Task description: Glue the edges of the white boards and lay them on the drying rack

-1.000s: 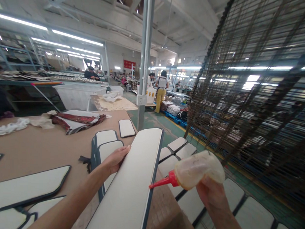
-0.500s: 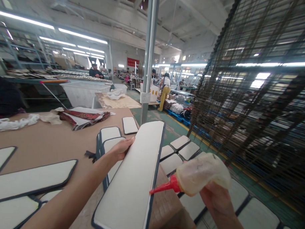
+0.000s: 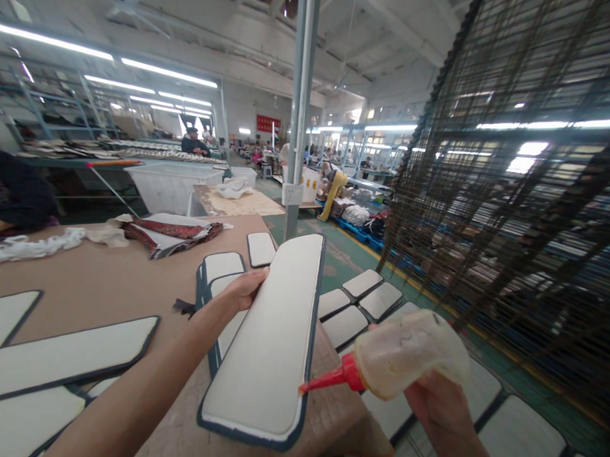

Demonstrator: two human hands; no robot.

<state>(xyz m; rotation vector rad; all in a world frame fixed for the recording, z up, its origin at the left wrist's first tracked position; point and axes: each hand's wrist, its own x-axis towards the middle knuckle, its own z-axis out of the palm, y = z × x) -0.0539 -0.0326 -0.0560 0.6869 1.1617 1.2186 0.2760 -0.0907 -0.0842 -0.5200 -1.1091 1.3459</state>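
Note:
A long white panel with rounded corners and a dark blue edge (image 3: 266,336) is tilted over the table's corner. My left hand (image 3: 250,288) grips its left long side, fingers hidden beneath it. In my right hand (image 3: 436,400) lies a cloudy squeeze bottle (image 3: 409,351), held sideways with my fingers wrapped round it. The bottle's red nozzle (image 3: 335,377) points left, its tip at the panel's lower right edge. Behind the held panel, a stack of similar panels (image 3: 222,263) rests on the table.
The brown table (image 3: 186,272) bears more panels (image 3: 69,350) at left and patterned red cloth (image 3: 172,232). Other panels (image 3: 382,299) lie low at right, beside a tall wire rack (image 3: 508,181). A metal post (image 3: 298,122) stands ahead. A person's dark sleeve (image 3: 21,192) is at far left.
The held panel has shifted and tilted, its lower end now raised into view. The nozzle tip sits nearer its lower right corner. A distant person in yellow trousers has bent over.

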